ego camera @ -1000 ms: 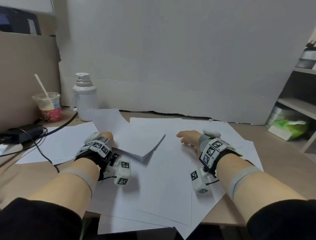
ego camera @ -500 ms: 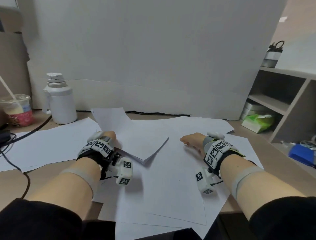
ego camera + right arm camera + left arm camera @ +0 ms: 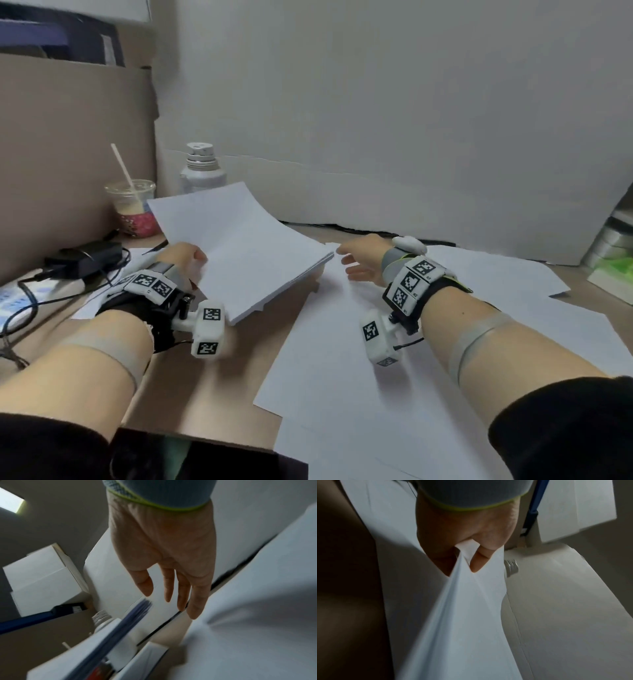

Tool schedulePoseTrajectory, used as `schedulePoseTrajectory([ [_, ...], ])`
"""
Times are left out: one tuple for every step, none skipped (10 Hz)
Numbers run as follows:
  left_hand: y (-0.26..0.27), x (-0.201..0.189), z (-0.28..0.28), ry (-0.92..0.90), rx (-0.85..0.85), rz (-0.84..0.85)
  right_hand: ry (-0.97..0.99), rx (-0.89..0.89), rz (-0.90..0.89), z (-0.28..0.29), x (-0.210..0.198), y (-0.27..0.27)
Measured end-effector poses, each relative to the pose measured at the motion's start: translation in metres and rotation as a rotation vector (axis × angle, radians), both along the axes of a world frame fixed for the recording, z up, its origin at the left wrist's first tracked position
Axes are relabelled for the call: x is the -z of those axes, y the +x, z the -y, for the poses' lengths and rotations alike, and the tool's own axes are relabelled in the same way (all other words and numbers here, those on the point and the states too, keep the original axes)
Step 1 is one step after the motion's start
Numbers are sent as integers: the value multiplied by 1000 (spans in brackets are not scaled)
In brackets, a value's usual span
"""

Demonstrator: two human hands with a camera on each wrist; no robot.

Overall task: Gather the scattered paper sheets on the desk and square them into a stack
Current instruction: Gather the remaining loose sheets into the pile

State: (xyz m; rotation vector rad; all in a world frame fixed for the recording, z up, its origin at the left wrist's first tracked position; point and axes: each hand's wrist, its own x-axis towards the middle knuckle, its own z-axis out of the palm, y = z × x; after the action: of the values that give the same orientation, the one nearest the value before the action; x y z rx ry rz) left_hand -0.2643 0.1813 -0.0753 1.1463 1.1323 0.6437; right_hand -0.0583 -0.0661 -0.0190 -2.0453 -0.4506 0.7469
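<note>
Both forearms reach forward, each wrist strapped with a marker-covered band. The left hand (image 3: 183, 257) has its grip pinched shut on the edge of a bundle of paper sheets (image 3: 246, 250), thumb (image 3: 479, 559) on top. The right hand (image 3: 363, 260) hangs free, fingers (image 3: 195, 601) straight and slightly spread, holding nothing.

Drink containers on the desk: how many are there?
2. A white bottle stands at the back, partly hidden behind the lifted paper stack. A plastic cup with a straw sits left of it. More could be hidden behind the paper.
</note>
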Motion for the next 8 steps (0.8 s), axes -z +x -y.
schedulePoseTrajectory([
  [-20, -2, 0, -126, -78, -6, 94, -40, -144, -35, 8, -14],
  [-27, -2, 2, -206, -75, 34, 179, -43, -332, -62, 16, -22],
  [-25, 5, -1, -154, -49, 27, 244, -15, -503, -76, 23, -24],
  [-35, 13, -1, -154, -78, 60, 315, 15, -618, -87, 27, -27],
  [-37, 12, 4, -189, -69, 63, 383, 70, -740, -93, 31, -30],
  [-41, 12, 2, -241, -81, 98, 391, 98, -785, -102, 32, -38],
  [-41, 20, -7, -366, -153, 176, 361, 69, -764, -111, 34, -41],
  [-42, 19, -6, -375, -208, 180, 297, 79, -602, -120, 33, -34],
])
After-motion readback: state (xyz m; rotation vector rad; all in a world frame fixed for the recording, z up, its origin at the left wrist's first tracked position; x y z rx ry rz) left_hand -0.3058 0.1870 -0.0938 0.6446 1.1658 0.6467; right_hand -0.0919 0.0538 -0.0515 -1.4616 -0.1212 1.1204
